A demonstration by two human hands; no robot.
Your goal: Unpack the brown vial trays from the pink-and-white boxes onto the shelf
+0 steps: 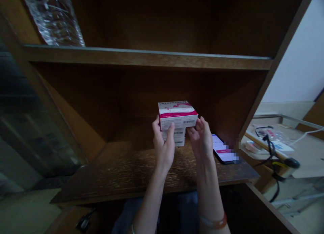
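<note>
A pink-and-white cardboard box (177, 117), printed with small text and a barcode on its front side, is held up in the middle of the view. My left hand (163, 148) grips its left end, thumb on the front face. At the box's right end, the fingers of my right hand (202, 136) curl against the lower corner, their tips partly hidden. Below it, similar boxes (180, 141) are stacked on the wooden board, partly covered by my left hand. Whether the held box touches the stack I cannot tell.
A phone with a lit screen (221, 148) lies right of my right hand. The wooden cabinet has a shelf edge (152, 57) above and side walls. Clear plastic packaging (55, 20) stands on the upper shelf. At right, a pole with a black cable (280, 156) crosses before a table.
</note>
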